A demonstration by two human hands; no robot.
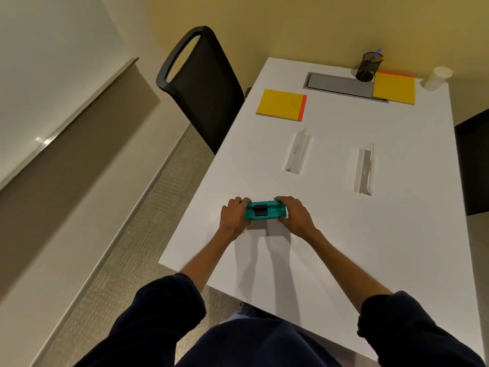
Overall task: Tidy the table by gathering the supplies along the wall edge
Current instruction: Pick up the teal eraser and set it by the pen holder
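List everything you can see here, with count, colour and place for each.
table: one, white, far edge against the wall
tray: one, teal, near the front edge
clips: count unclear, black, in the tray
name tents: two, white, mid-table; the second to the right
notepads: two, yellow with an orange edge; one far left, the other far right, overlapping the panel
panel: one, grey, set into the table's far end
pen cup: one, black mesh, on the panel
pen: one, purple, in the pen cup
paper cup: one, white, far right corner
chair: one, black, left of the table
left hand: grips the tray's left end
right hand: grips the tray's right end
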